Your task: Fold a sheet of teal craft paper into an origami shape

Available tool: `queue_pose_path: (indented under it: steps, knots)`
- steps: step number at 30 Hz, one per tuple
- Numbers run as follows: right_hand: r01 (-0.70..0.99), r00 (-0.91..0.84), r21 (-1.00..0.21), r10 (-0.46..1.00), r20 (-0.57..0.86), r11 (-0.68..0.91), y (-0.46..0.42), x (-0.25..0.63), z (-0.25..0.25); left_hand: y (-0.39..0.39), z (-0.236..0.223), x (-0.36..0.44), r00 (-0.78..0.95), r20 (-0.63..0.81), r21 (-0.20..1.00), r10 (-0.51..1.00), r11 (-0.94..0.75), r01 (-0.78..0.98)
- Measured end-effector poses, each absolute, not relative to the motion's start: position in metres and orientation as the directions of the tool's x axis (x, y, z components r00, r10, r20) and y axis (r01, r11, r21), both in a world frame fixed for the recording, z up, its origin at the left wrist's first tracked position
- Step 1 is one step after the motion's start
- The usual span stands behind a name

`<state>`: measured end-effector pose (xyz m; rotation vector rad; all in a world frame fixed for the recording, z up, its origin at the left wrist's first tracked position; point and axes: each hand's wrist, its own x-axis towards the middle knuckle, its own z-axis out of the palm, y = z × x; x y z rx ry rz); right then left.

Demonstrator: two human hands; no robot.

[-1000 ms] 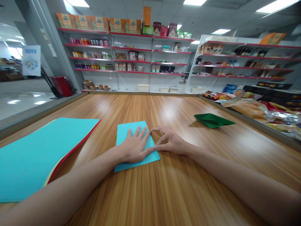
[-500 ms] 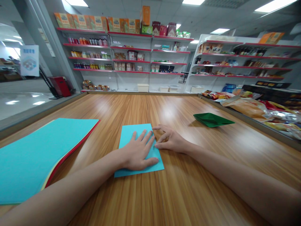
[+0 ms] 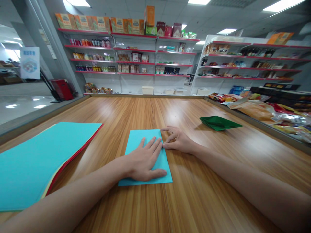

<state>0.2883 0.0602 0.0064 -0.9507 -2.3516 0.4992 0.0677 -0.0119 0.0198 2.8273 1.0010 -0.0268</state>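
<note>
A: What lay nearest on the wood-grain table (image 3: pixel 191 194)?

B: The broad stack of turquoise, yellow and red sheets (image 3: pixel 48 155), along the left edge. It did not appear to have moved.

A: And the small turquoise paper rectangle (image 3: pixel 136 138)?

B: Out in the middle of the table, well apart from either side edge. A second earlier it had sat askew; since then it had slid a little nearer and rightward and turned, so its near side ran almost level with the table's far edge.

A: Which hand had hold of it?

B: The left hand (image 3: pixel 143 164) lay palm down on it, fingers spread and thumb well out, holding it flat without gripping. It had travelled with the paper.

A: The other?

B: The right hand (image 3: pixel 181 141) was half curled. Its forefinger reached the paper's far right corner, its thumb the right side; I couldn't tell whether it pinched anything.

A: What did the shift mean for the work?

B: I judged that the paper had been squared up, its right side within easy reach.

A: Beyond that?

B: The dark green folded paper shape (image 3: pixel 220 123), toward the table's right edge, unmoved. Past the far edge stood white shelves with red front strips (image 3: pixel 136 74).
</note>
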Motion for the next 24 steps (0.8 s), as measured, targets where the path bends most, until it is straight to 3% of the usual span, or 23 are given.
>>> queue_pose_path:
  steps: [17,24]
  knots:
    - [0.54,-0.556,-0.553,0.762,0.331,0.635,0.074,0.292,0.002,-0.011,0.02,0.068,0.792,-0.064,0.118,0.607,-0.784,0.61]
    - [0.595,-0.511,-0.514,0.785,0.351,0.618,0.079,0.292,0.0,-0.009,0.019,0.069,0.802,-0.075,0.098,0.593,-0.796,0.598]
